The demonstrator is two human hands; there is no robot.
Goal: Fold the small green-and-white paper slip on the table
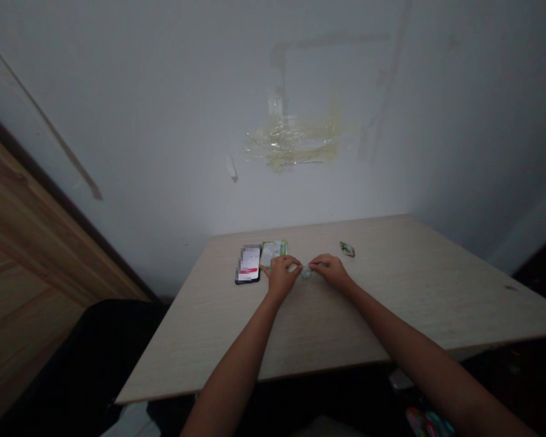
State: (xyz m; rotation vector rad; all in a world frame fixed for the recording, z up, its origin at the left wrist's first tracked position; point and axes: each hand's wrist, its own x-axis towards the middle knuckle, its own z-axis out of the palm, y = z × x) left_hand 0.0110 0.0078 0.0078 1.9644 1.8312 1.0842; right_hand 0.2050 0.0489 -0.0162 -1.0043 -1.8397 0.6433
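Between my two hands is a small pale, crinkled packet, too small to make out in detail. My left hand pinches its left side between thumb and fingers. On the other side, my right hand pinches the right edge in the same way. A green and white packet lies flat just behind my left hand, which covers its lower part. Left of that hand rests a phone with its screen lit.
A small crumpled green wrapper lies on the wooden table, to the right beyond my right hand. The table's far edge meets a wall with peeling clear tape. A dark chair-like shape stands at the left.
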